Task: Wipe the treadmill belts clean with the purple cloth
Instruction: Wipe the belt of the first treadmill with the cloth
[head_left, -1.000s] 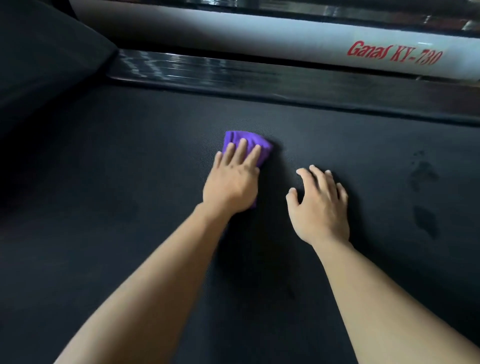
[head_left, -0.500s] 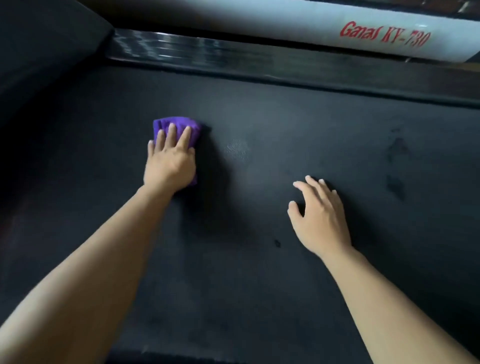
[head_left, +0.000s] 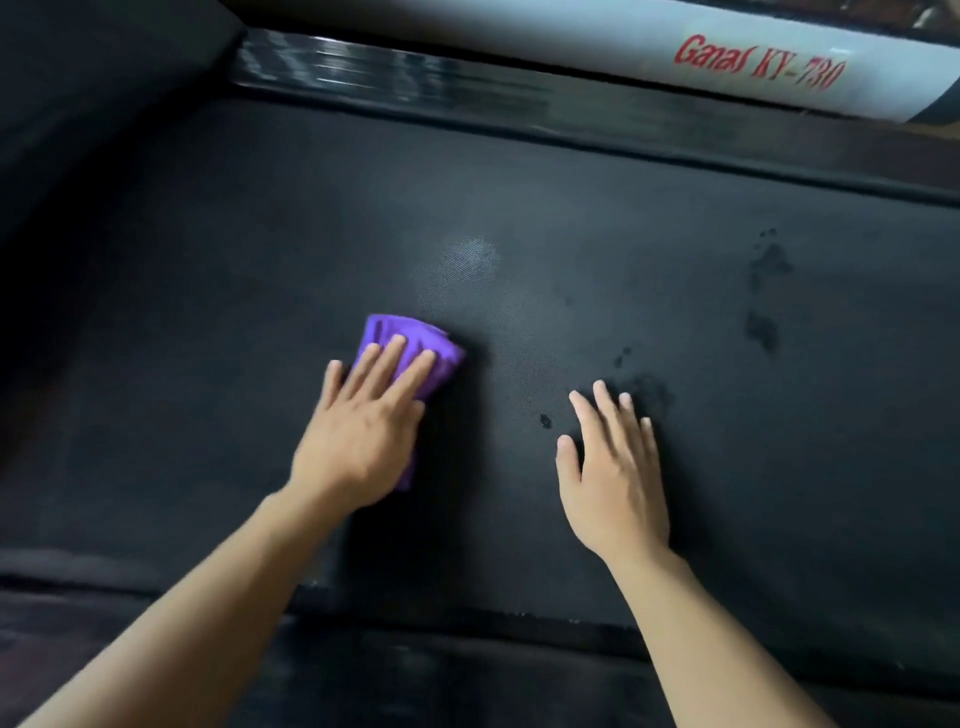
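The black treadmill belt (head_left: 571, 218) fills most of the view. A folded purple cloth (head_left: 402, 336) lies on it left of centre. My left hand (head_left: 363, 431) presses flat on the cloth with straight fingers, covering its near half. My right hand (head_left: 613, 467) rests flat on the bare belt, a little to the right of the cloth, fingers spread. Dark damp spots (head_left: 763, 291) mark the belt to the right, with a small one (head_left: 544, 420) just left of my right fingers. A pale patch (head_left: 467, 254) shows beyond the cloth.
A glossy black side rail (head_left: 415, 67) runs along the belt's far edge, with a white frame bar (head_left: 623, 41) lettered in red behind it. A dark near rail (head_left: 467, 675) borders the belt at the bottom. A dark raised cover (head_left: 78, 78) sits at the far left.
My left hand slid the cloth left, then back right and nearer to me. My right hand stayed flat on the belt. The view shifted so the near rail now shows.
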